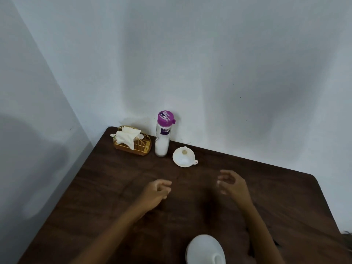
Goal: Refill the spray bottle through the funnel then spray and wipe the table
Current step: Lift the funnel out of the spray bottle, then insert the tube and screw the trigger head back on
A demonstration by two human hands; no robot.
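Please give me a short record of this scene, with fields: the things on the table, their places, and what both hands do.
table: dark wood, in a wall corner
bottle: clear, purple lid on, upright at far edge
funnel: white, lying right of the bottle, apart
tissues: in gold wire holder, left of bottle
near edge: white rounded object, kind unclear
left hand: over table, loosely curled, empty
right hand: likewise

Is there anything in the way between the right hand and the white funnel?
Nothing visible. Only bare table lies between the right hand and the funnel; the purple-capped bottle stands off to its left.
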